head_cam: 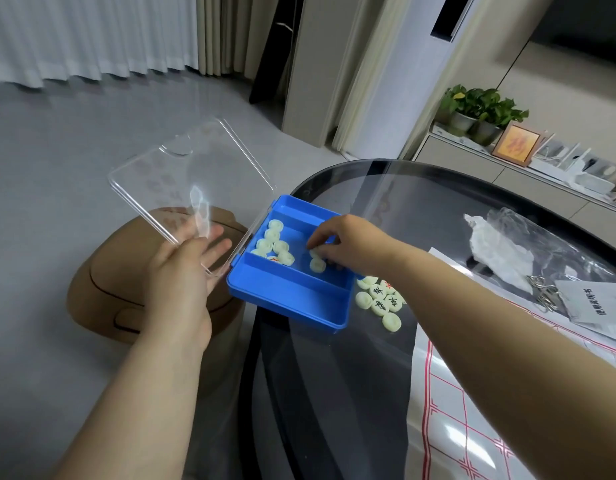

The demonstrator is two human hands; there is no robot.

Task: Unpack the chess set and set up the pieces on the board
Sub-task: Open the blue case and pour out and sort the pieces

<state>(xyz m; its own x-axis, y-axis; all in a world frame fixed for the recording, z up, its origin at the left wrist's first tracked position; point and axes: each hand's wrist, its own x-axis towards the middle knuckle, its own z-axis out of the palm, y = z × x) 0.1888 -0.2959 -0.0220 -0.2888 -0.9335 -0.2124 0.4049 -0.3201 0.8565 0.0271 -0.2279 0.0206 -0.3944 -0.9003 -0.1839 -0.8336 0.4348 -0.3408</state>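
Observation:
A blue plastic case (292, 296) sits at the left edge of the dark glass table (334, 393), its clear lid (192, 181) swung open to the left. My left hand (185, 271) lies flat under the lid with straight fingers. Several pale round chess pieces (273, 242) lie in the case's back compartment. My right hand (348, 242) reaches into the middle compartment and pinches pieces (317, 261) there. More pieces (381, 299), some with black characters, lie on the table right of the case. A white board sheet (473, 417) with red lines lies at the lower right.
A crumpled clear plastic bag (514, 251), metal ring puzzles (544, 292) and an instruction card (597, 303) lie at the table's right. A brown lidded bin (154, 289) stands on the floor to the left, below the lid. A shelf with plants (479, 109) stands behind.

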